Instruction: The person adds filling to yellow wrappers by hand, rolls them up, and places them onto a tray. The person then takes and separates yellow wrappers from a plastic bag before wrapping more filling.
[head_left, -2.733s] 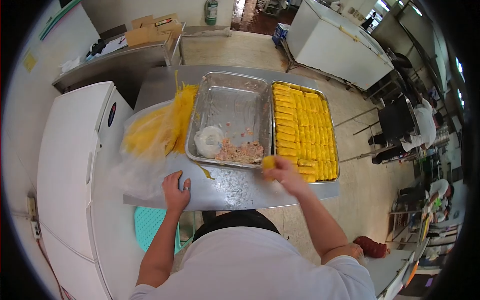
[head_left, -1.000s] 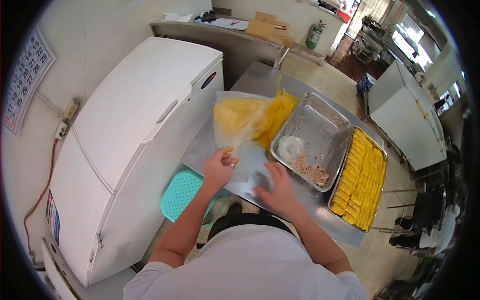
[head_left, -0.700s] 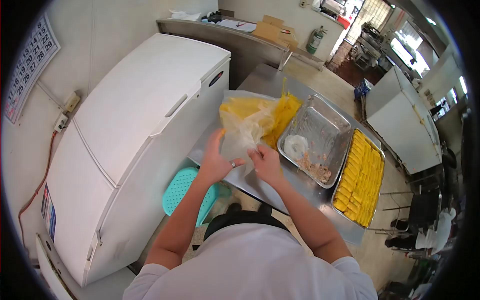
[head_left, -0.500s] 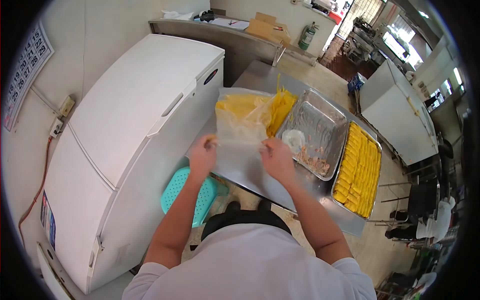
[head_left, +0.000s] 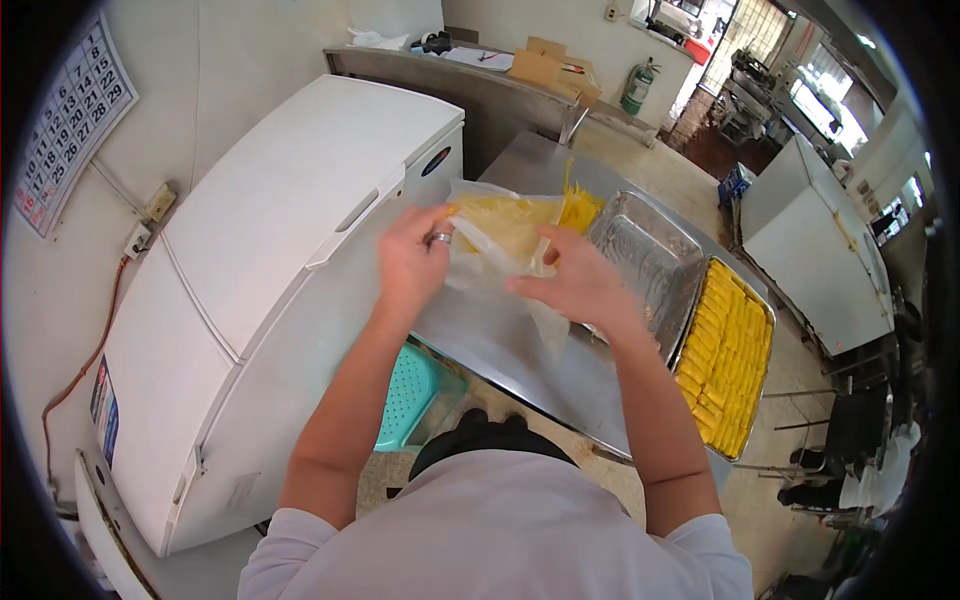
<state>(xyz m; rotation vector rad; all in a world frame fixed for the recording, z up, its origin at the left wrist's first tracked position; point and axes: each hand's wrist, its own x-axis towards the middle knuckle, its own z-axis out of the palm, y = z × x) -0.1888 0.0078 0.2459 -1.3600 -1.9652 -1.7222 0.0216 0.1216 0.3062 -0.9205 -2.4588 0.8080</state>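
A clear plastic bag (head_left: 500, 262) with yellow wrappers inside lies on the steel table (head_left: 490, 325). My left hand (head_left: 412, 258), with a ring on it, pinches the bag's left edge. Over the bag's right side, my right hand (head_left: 580, 278) has its thumb and fingers apart, slightly blurred. Yellow strands (head_left: 580, 208) stick out at the bag's far end. Beside them stands a metal pan (head_left: 650, 235), its near part hidden behind my right hand and forearm. Further right, a second tray holds rows of yellow rolls (head_left: 725, 355).
A white chest freezer (head_left: 270, 220) stands at the left. Under the table's near edge is a turquoise stool (head_left: 405, 395). Behind are a counter with a cardboard box (head_left: 540, 65), a fire extinguisher (head_left: 638, 85) and another white freezer (head_left: 815, 245). A person (head_left: 885, 465) is at the far right.
From the rolls tray, my right hand has come over to the bag. Both hands have since moved up along it, the bag's near part has shifted and folded, and my right fingers have spread.
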